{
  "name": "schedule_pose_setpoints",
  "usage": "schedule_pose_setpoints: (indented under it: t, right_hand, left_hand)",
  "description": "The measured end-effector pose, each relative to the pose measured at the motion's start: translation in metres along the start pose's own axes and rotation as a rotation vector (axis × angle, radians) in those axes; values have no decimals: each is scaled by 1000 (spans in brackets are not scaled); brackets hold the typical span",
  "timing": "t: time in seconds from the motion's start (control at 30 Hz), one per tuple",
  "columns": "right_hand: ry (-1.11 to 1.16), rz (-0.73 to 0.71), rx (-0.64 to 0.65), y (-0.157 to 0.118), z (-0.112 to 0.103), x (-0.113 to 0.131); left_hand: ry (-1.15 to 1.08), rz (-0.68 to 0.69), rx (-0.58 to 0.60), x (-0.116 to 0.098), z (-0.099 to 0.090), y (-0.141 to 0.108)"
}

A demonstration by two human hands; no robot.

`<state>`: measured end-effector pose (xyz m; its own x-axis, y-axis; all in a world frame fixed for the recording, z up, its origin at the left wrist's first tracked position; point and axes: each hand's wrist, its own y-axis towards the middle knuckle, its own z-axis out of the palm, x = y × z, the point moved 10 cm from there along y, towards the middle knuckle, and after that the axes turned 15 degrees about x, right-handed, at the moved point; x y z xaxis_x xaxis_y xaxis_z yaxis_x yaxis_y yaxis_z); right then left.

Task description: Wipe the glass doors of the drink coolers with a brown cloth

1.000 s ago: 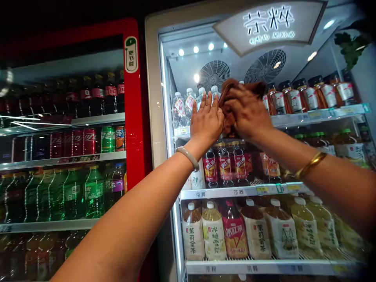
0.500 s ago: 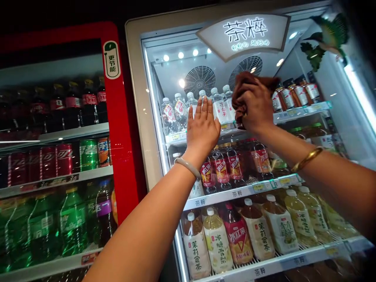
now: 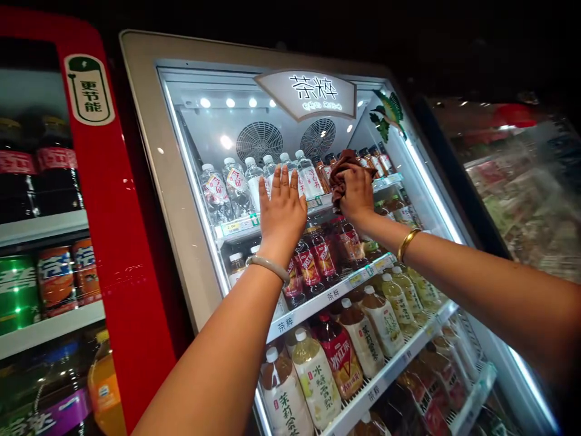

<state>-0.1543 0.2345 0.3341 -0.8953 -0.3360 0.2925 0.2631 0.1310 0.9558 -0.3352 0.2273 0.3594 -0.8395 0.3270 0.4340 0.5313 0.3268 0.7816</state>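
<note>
My left hand [image 3: 282, 209] lies flat against the glass door of the lit drinks fridge [image 3: 149, 121], fingers stretched up and holding nothing. To its right, my right hand [image 3: 357, 192] grips a crumpled brown cloth [image 3: 345, 169] bunched against the same glass. Behind the door, clear water bottles [image 3: 235, 184] line the top shelf near my left fingers. Red-labelled tea bottles [image 3: 311, 263] stand on the shelf below, and larger tea bottles [image 3: 318, 378] fill the one under that. A fan-shaped lit sign [image 3: 313, 94] is at the top of the door.
At the left stands a red fridge [image 3: 122, 266] with cola bottles [image 3: 57, 160], cans [image 3: 59, 275] and other drinks. A green bird decoration [image 3: 388, 112] is at the upper right of the glass. Farther right, a blurred display of packaged goods [image 3: 531, 200] shows in dim light.
The view has turned to the right, bringing the goods beyond the fridge into sight. My right hand and the cloth sit lower against the sign. My left hand stays flat on the glass.
</note>
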Motion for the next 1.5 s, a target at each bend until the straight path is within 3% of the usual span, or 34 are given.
schedule_pose_setpoints:
  t: [0.03, 0.1, 0.2, 0.27, 0.33, 0.4, 0.47, 0.53, 0.6, 0.67, 0.73, 0.87, 0.93, 1.03, 1.1, 1.2, 1.27, 1.33, 1.4, 1.5]
  right_hand:
    - [-9, 1, 12, -9, 4, 7]
    - [-36, -140, 63, -17, 14, 39]
    - [-84, -363, 117, -8, 22, 76]
    - [-95, -364, 121, 6, 19, 69]
    - [-65, -247, 74, 14, 12, 43]
    - [-26, -87, 1, 7, 5, 17]
    - [-29, -9, -18, -6, 6, 10]
    - [-76, -94, 37, -13, 12, 28]
    - [-128, -281, 108, -11, 16, 54]
    - [-149, -429, 148, -2, 15, 65]
    - [-135, -426, 132, 12, 9, 52]
    - [-85, -239, 25, 15, 1, 8]
    - [-82, -328, 28, 9, 4, 8]
    - [-102, -614, 121, 16, 8, 7]
    - [-128, -647, 168, 36, 3, -23]
    - [-135, -429, 122, 59, -14, -94]
    - [-120, -291, 73, 52, -22, -127]
    - [-117, -288, 94, 38, -21, -134]
    - [-139, -400, 169, 32, -15, -125]
    - [-172, -590, 288, 47, -13, -126]
  left_hand:
    - [-11, 17, 2, -1, 0, 0]
    - [-28, 52, 6, -4, -1, 0]
    - [-33, 67, 10, -4, -2, -2]
    - [-30, 60, 7, -4, -2, -3]
    - [-33, 56, 7, -4, -1, -3]
    - [-40, 56, 10, -5, 1, -2]
    - [-45, 54, 6, -5, 2, -1]
    - [-40, 54, -8, -5, 1, 0]
    - [-28, 62, -22, -4, 0, 0]
    - [-7, 66, -26, -3, -1, -1]
    - [12, 53, -20, -3, -1, -1]
    - [29, -25, 12, -18, 6, 10]
    - [28, -28, 45, -37, 13, 24]
    - [22, -20, 85, -67, 23, 50]
    - [20, -20, 102, -84, 28, 66]
    - [10, 2, 120, -111, 37, 84]
    - [9, 14, 132, -131, 44, 95]
    - [17, 27, 154, -152, 54, 109]
    - [17, 4, 160, -165, 62, 124]
    - [10, -61, 119, -172, 68, 137]
